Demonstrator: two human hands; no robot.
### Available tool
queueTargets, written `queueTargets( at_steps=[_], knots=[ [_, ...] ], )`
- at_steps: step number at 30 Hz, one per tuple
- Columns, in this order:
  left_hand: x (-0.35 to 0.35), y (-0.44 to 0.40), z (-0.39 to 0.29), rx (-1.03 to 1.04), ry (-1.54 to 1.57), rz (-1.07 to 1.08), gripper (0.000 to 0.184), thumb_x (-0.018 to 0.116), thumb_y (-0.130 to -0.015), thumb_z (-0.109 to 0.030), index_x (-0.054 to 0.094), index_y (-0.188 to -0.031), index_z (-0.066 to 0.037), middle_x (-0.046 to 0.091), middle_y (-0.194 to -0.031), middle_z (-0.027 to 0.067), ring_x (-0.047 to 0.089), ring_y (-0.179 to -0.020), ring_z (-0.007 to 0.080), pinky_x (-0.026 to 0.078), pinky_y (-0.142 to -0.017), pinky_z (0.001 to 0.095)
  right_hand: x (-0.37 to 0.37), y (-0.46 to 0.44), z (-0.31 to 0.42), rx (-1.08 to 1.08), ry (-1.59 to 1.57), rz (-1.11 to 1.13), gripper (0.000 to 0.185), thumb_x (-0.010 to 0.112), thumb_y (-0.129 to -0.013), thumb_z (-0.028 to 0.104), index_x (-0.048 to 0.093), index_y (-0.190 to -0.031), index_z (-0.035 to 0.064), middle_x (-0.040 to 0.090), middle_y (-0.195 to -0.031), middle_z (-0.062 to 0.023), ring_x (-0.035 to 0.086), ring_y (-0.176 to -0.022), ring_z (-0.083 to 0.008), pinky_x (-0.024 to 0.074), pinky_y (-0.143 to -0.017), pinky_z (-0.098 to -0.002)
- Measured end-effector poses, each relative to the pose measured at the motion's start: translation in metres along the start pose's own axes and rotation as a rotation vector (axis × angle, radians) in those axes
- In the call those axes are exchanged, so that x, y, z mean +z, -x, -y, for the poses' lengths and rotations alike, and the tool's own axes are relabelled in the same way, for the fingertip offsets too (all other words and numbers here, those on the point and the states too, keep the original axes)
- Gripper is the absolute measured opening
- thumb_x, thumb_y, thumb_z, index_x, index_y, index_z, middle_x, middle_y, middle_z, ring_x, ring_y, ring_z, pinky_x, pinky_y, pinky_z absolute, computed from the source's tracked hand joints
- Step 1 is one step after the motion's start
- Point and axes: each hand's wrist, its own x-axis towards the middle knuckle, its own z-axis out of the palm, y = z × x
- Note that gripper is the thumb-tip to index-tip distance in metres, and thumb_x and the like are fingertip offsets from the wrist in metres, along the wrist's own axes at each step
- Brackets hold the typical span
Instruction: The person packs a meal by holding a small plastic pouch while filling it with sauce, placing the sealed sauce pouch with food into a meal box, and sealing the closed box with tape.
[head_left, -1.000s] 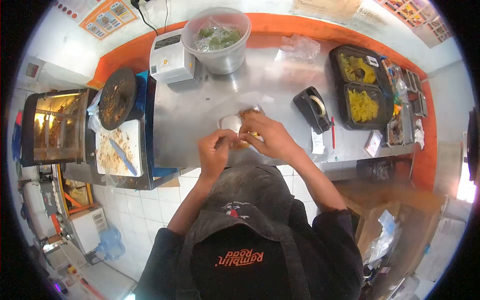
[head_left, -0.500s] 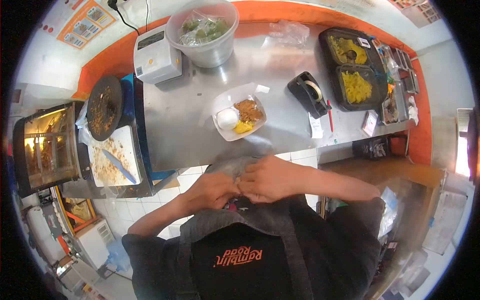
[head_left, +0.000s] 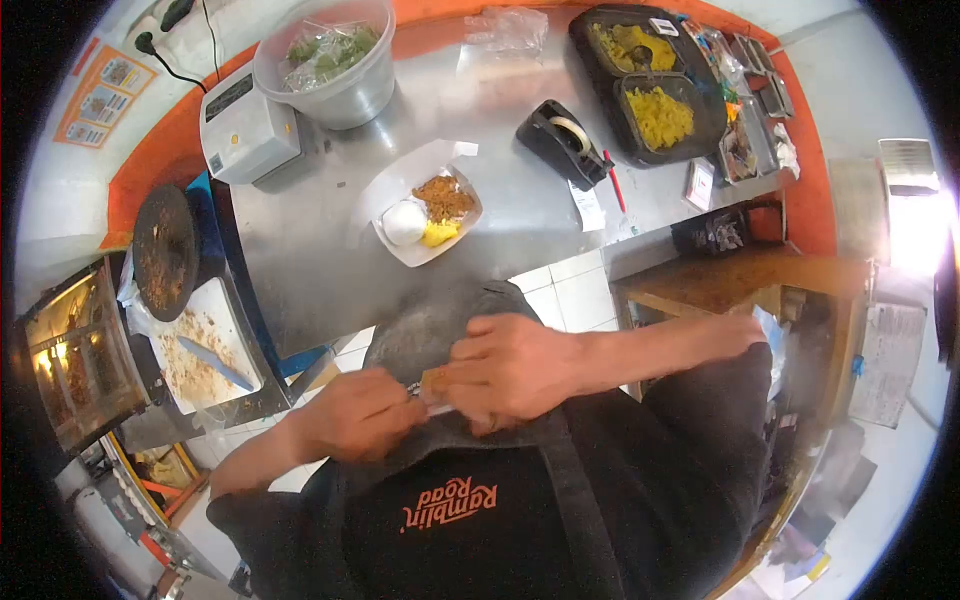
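Observation:
My left hand [head_left: 362,414] and my right hand [head_left: 505,368] are closed close together in front of my apron, their fingers bent inward. Between them shows a small pale scrap of something, too blurred and covered to name. Just beyond, on the steel table, sits an open paper food tray [head_left: 421,260]. It holds a white rounded mound [head_left: 404,223], a brown crumbly food [head_left: 444,198] and a yellow portion [head_left: 441,233]. Neither hand touches the tray.
A tape dispenser [head_left: 545,150], a red pen [head_left: 615,187] and black containers of yellow food [head_left: 657,117] are to the right. A white printer [head_left: 250,135] and a plastic tub [head_left: 345,100] stand back left. Further left lie a stone mortar [head_left: 166,250] and a knife [head_left: 215,362] on a board.
The view has shifted, so the table things sit further left. My hands have moved lower, closer to my chest, and slightly apart, with a pale scrap showing between them.

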Motion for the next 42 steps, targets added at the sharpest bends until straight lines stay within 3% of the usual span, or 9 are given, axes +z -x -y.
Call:
queueTargets(
  at_steps=[8, 15, 18, 20, 23, 27, 33, 37, 42],
  knots=[
    [0.031, 0.007, 0.031, -0.139, 0.085, -0.095, 0.017, 0.068, -0.073, -0.003, 0.062, -0.089, -0.005, 0.054, -0.071, 0.0073, 0.054, -0.06, 0.0254, 0.042, -0.054, 0.0379, -0.023, 0.044, -0.018, 0.197, 0.065, 0.013, 0.013, 0.066, -0.065, 0.013, 0.053, -0.068, 0.013, 0.047, -0.064, 0.0002, 0.05, -0.06, -0.0186, 0.0373, -0.054, -0.032],
    [0.096, -0.011, 0.146, -0.647, 0.357, -0.404, 0.015, 0.05, -0.096, -0.012, 0.059, -0.098, -0.001, 0.063, -0.092, 0.0149, 0.061, -0.084, 0.0335, 0.049, -0.076, 0.0349, -0.007, 0.138, -0.101, 1.114, 0.057, -0.147, 0.025, 0.059, -0.088, 0.019, 0.056, -0.071, 0.0003, 0.056, -0.062, -0.0141, 0.057, -0.056, -0.0303, 0.0441, -0.056, -0.039],
    [0.13, -0.009, 0.232, -0.895, 0.583, -0.398, 0.02, 0.049, -0.097, -0.016, 0.059, -0.106, 0.0, 0.065, -0.096, 0.0163, 0.061, -0.088, 0.0374, 0.049, -0.08, 0.0388, 0.02, 0.154, -0.128, 1.126, -0.131, -0.279, 0.034, 0.052, -0.097, 0.023, 0.057, -0.074, -0.002, 0.053, -0.059, -0.0157, 0.056, -0.054, -0.0275, 0.0439, -0.057, -0.0392],
    [0.145, -0.011, 0.265, -0.805, 0.012, -0.477, 0.024, 0.052, -0.097, -0.018, 0.06, -0.111, 0.0, 0.066, -0.094, 0.0176, 0.062, -0.091, 0.0397, 0.049, -0.082, 0.0417, 0.034, 0.163, -0.143, 1.118, -0.115, -0.282, 0.028, 0.049, -0.099, 0.021, 0.061, -0.086, -0.0003, 0.055, -0.063, -0.0132, 0.056, -0.058, -0.0222, 0.0455, -0.061, -0.0367],
    [0.147, -0.024, 0.259, -0.788, -0.134, -0.669, 0.029, 0.059, -0.092, -0.014, 0.059, -0.119, -0.003, 0.066, -0.097, 0.0165, 0.065, -0.084, 0.0305, 0.05, -0.079, 0.0393, 0.036, 0.16, -0.155, 1.157, -0.258, -0.455, 0.022, 0.045, -0.1, 0.015, 0.059, -0.112, 0.0034, 0.059, -0.073, -0.0095, 0.059, -0.07, -0.0214, 0.0476, -0.071, -0.0333],
    [0.147, -0.025, 0.244, -0.808, -0.274, -0.621, 0.038, 0.065, -0.086, -0.01, 0.059, -0.122, -0.005, 0.063, -0.113, 0.0169, 0.064, -0.095, 0.0313, 0.05, -0.081, 0.0395, 0.048, 0.165, -0.181, 1.085, -0.267, -0.448, 0.021, 0.049, -0.096, 0.009, 0.059, -0.114, 0.0043, 0.061, -0.082, -0.0123, 0.062, -0.076, -0.0247, 0.0486, -0.072, -0.0336],
    [0.068, -0.076, 0.195, -0.65, -1.04, -0.89, 0.033, 0.066, -0.082, -0.007, 0.064, -0.114, -0.01, 0.062, -0.115, 0.0108, 0.059, -0.106, 0.0299, 0.039, -0.098, 0.0457, 0.023, 0.094, -0.24, 0.711, 0.201, -0.659, 0.041, 0.063, -0.088, 0.008, 0.055, -0.128, 0.0056, 0.056, -0.125, -0.018, 0.053, -0.118, -0.0349, 0.045, -0.098, -0.0392],
    [0.082, -0.019, 0.255, -0.73, -0.674, -0.4, 0.033, 0.064, -0.082, -0.009, 0.063, -0.115, -0.012, 0.064, -0.115, 0.0079, 0.058, -0.108, 0.0272, 0.04, -0.093, 0.0462, 0.018, 0.057, -0.279, 0.634, 0.121, -0.292, 0.052, 0.068, -0.082, 0.011, 0.055, -0.132, 0.0108, 0.057, -0.128, -0.0162, 0.052, -0.121, -0.036, 0.0417, -0.103, -0.0438],
    [0.127, -0.005, 0.179, -0.501, -0.65, -0.203, 0.036, 0.071, -0.078, -0.011, 0.062, -0.113, -0.009, 0.057, -0.126, 0.0124, 0.052, -0.12, 0.0315, 0.04, -0.101, 0.0431, 0.067, 0.115, -0.251, 0.662, 0.179, 0.229, 0.048, 0.07, -0.079, 0.014, 0.061, -0.125, 0.0175, 0.055, -0.13, -0.0146, 0.053, -0.118, -0.0355, 0.0424, -0.103, -0.0427]
  ],
)
